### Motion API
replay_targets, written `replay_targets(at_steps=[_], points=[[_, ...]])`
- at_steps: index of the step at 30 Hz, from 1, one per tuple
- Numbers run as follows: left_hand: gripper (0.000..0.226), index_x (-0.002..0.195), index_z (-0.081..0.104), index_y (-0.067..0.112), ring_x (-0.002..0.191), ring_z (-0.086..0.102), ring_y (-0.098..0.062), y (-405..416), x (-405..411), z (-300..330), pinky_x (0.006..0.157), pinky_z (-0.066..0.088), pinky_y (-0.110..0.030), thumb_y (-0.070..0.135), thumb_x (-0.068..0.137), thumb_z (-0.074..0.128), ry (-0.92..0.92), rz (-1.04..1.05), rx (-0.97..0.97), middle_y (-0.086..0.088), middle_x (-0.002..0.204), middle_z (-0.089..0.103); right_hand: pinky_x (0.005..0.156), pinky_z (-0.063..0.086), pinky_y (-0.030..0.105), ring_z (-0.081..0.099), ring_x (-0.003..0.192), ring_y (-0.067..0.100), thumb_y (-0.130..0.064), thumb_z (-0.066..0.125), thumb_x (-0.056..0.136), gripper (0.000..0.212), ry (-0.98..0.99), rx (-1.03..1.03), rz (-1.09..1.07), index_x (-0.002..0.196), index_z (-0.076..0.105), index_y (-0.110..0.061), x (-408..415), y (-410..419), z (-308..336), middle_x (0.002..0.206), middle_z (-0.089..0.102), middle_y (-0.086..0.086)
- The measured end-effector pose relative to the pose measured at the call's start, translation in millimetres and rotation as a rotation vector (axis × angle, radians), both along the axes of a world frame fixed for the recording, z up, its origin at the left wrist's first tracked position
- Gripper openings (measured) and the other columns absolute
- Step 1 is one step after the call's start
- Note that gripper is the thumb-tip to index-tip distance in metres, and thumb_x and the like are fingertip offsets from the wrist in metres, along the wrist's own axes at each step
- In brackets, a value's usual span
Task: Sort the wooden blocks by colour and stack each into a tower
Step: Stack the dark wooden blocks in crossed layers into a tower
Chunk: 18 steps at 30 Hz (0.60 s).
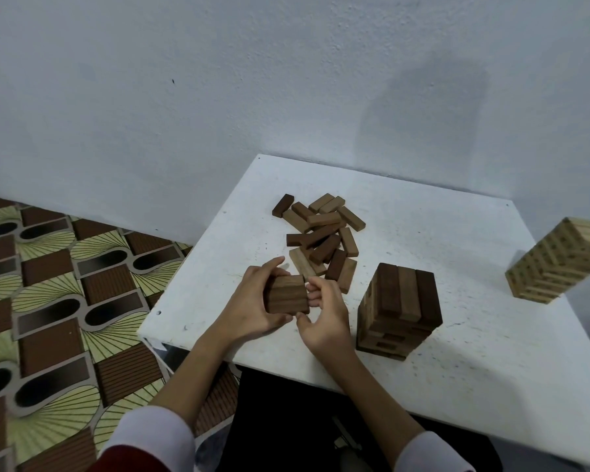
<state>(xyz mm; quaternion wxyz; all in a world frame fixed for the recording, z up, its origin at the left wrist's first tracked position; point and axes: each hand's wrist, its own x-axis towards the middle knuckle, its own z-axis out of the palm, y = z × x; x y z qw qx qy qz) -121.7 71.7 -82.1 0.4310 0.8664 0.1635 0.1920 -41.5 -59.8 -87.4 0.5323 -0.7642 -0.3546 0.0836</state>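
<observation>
A set of dark brown blocks (285,294), side by side as one flat slab, is held between both hands near the table's left front. My left hand (252,306) grips its left side, thumb over the far edge. My right hand (324,313) pinches its right side with curled fingers. A loose pile of dark and mid-brown blocks (322,238) lies just beyond the hands. To the right stands a brown tower (399,310). A taller pale wood tower (559,258) stands at the table's right edge.
The white table (457,362) stands against a pale wall, and its left edge drops to a patterned floor (48,301). Bare tabletop lies between the brown tower and the pale tower.
</observation>
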Motion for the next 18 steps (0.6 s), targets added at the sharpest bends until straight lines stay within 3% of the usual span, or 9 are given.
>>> replay_targets(at_steps=[18], points=[[0.09,0.138,0.035,0.025,0.117,0.034,0.004,-0.8,-0.7,2.4,0.093,0.03,-0.004,0.028,0.058,0.075,0.017,-0.01,-0.005,0.012,0.118,0.055,0.077,0.04,0.003,0.052,0.091,0.005,0.01,0.065,0.07,0.057,0.036,-0.031,0.012,0.123,0.05,-0.006,-1.1,-1.4,3.7,0.109,0.05,0.005]])
